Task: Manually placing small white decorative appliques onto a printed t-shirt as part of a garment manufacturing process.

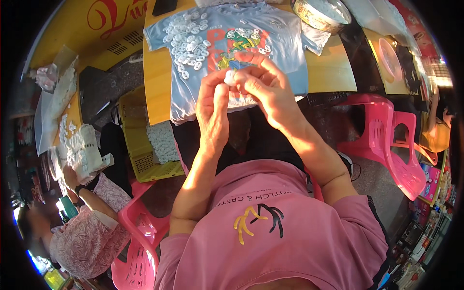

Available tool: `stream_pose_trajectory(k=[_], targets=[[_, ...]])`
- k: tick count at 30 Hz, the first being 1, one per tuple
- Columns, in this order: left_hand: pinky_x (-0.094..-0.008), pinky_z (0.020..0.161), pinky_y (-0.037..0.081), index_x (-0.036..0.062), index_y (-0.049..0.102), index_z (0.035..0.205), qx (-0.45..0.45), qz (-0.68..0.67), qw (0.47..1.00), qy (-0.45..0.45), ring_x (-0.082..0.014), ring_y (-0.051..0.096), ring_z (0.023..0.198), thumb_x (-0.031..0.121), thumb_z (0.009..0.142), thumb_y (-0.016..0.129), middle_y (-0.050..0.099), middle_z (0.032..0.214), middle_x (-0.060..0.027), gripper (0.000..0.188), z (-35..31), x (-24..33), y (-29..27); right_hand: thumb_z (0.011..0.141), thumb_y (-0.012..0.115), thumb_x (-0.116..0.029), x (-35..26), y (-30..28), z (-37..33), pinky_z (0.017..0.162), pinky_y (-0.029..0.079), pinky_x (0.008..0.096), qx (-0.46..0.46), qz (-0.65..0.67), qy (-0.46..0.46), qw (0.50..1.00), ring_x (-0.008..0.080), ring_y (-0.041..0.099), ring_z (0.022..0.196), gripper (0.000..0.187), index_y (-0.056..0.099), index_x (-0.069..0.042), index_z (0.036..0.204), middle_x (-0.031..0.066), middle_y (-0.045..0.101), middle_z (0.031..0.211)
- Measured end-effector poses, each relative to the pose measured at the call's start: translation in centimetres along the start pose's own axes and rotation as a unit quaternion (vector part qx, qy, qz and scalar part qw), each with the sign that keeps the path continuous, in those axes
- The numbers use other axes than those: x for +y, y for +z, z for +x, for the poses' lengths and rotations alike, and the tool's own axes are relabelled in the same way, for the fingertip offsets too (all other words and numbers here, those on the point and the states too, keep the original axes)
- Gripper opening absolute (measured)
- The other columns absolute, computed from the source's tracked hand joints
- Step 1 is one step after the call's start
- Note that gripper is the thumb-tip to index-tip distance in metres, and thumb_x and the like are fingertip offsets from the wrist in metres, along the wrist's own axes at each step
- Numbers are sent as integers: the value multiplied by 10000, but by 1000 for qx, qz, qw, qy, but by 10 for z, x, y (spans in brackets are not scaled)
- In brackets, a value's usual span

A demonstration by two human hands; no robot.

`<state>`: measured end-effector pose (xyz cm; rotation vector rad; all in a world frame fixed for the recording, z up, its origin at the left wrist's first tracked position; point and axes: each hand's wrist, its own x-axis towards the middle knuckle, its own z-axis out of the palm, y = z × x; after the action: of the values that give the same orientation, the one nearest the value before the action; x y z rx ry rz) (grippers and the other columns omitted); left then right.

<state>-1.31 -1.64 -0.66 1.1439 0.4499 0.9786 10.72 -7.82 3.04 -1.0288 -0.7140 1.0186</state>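
Wearing a patterned pale top and a dark wristband, a co-worker (89, 237) is at the lower left, one hand reaching to a beige cloth (84, 150) with small white bits about it. Clear plastic sheeting (46, 116) lies just beyond that cloth. To the right of the co-worker is a pink plastic chair (137, 256), and above it a yellow crate (135, 130) holds many white pieces (162, 142).

Next comes a yellow table (333, 72) with a light blue T-shirt (290, 63) spread over it. A dense scatter of oval white pieces (186, 41), each with dark spots, covers the shirt's left side. In front, over the shirt's near part, the left hand (212, 108) is raised, its thumb and forefinger pinched together on a small white piece (230, 77). The piece is up at the fingertips, between the two hands. From the other side the right hand (270, 92) brings its thumb and forefinger close against the piece; whether they clamp it too, I cannot tell.

Beyond the hands, a smaller group of white pieces (246, 34) rests on the shirt's bright print. At the table's far right corner stands a patterned round container (311, 14) with white contents. Farther right are another pink chair (379, 125) and a pink basket (389, 60).
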Motion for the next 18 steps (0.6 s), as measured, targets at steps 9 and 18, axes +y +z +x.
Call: stream_pose_trajectory(k=[9,18], targets=[[-386,997,398,-9,555,1148,-85,-64,994,11,-277,493,1176,501,989,404,540,1195,-167,555,-25,7,-30,877,649,-4,24,37,-21,841,508,285,-47,233,109,965,124,605,984,585,364,-109,1377,39,586,1081],[-405,971,428,-20,568,1003,-26,-35,998,51,-298,523,1107,390,1002,453,554,1044,-142,426,-42,14,-48,871,626,51,48,65,-27,910,487,270,-67,273,116,953,129,605,1021,633,318,-60,1413,64,561,1119]])
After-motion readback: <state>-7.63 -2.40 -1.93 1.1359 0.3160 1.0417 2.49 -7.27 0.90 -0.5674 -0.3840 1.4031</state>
